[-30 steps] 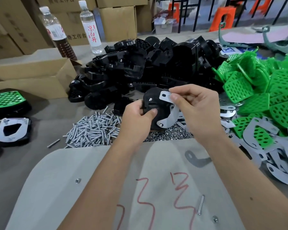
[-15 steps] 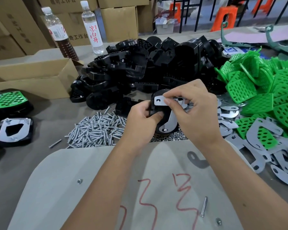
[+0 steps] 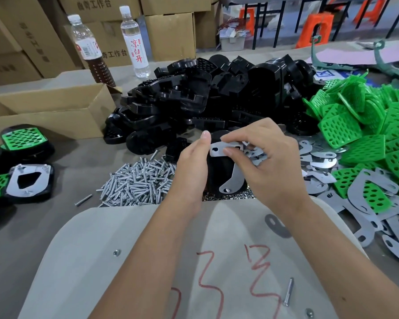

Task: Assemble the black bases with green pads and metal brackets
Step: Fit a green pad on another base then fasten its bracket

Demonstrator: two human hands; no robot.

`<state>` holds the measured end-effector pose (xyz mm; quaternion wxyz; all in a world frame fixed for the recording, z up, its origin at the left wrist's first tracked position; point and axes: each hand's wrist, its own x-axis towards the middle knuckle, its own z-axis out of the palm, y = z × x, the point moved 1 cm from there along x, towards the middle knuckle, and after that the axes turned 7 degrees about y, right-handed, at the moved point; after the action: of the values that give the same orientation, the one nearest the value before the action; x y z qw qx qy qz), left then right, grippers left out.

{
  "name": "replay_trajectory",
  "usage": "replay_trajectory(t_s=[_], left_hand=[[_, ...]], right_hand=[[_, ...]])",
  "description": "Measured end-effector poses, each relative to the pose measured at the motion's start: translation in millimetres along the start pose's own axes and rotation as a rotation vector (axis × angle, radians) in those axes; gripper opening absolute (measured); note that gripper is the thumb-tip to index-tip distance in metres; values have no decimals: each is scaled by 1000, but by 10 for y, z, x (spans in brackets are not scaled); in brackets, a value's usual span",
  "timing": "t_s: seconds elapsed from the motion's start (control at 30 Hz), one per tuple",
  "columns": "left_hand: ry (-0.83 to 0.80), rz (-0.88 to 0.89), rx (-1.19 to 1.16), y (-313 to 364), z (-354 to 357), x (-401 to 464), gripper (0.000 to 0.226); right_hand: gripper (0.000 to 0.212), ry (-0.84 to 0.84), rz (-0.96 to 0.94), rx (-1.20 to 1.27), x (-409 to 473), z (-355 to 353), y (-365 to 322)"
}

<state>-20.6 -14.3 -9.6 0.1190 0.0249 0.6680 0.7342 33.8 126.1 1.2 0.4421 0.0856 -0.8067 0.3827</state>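
Cluttered workbench (image 3: 55, 226), screw pile (image 3: 136, 180) left of hands. Left hand (image 3: 191, 166) gripping black base (image 3: 219, 173); right hand (image 3: 267, 157) pinching metal bracket (image 3: 226, 149), seating it. Next likely needing hole alignment, screws.

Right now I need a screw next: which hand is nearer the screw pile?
Left. The left hand is beside the screw pile; the right hand lies beyond it.

We see stacked cardboard boxes (image 3: 168, 31) printed with characters along the far side, behind a grey worktable (image 3: 55, 217). To the right, orange plastic stools (image 3: 316, 31) stand among black metal frames (image 3: 279, 19) on a grey floor.
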Motion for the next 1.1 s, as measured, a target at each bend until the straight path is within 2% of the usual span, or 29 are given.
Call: replay_trajectory(t_s=[0.07, 0.13, 0.23, 0.3, 0.43, 0.57, 0.6, 0.77, 0.87, 0.93, 1.1], left_hand=[[46, 27, -60, 3, 7, -7, 43], [93, 45, -142, 4, 24, -13, 42], [177, 71, -218, 18, 72, -27, 42], [248, 69, -217, 21, 98, -39, 43], [302, 27, -257, 28, 128, -71, 45], [222, -18, -374, 64, 147, -124, 44], [185, -26, -392, 74, 153, -140, 44], [132, -49, -411, 88, 186, -188, 46], [159, -45, -386, 99, 152, -175, 36], [173, -4, -291, 124, 96, -147, 28], [202, 113, -114, 195, -37, -83, 27]], right_hand=[[25, -6, -18, -7, -15, 36, -23], [43, -25, 13, 1, -35, 89, -45], [68, -41, 181, 79, -63, 129, -42], [74, -24, 304, 144, -89, 135, -44], [58, -27, 535, 249, -128, 159, -32], [14, -97, 521, 276, -107, 172, -31], [9, -107, 520, 283, -106, 173, -32], [23, -112, 595, 350, -106, 195, 5], [25, -131, 656, 430, -93, 198, 68], [24, -136, 660, 449, -85, 185, 98], [23, -156, 639, 456, -76, 163, 118]])
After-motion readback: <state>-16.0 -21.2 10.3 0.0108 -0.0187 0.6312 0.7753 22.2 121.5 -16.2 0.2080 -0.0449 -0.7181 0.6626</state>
